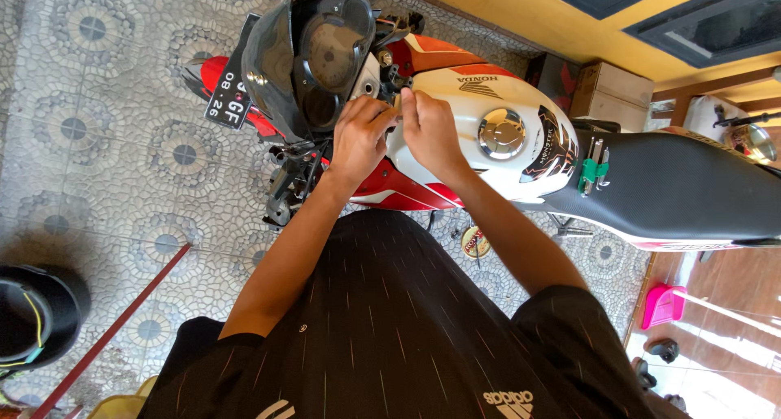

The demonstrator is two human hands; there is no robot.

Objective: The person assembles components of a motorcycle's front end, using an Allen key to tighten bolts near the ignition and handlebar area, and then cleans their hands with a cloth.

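Outdoors, patterned tile floor (106,142), yellow wall (521,16), motorcycle (504,142)

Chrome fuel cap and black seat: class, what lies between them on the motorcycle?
In the head view, between the chrome fuel cap and the black seat lie a black tank pad and green-handled tools at the seat's front edge.
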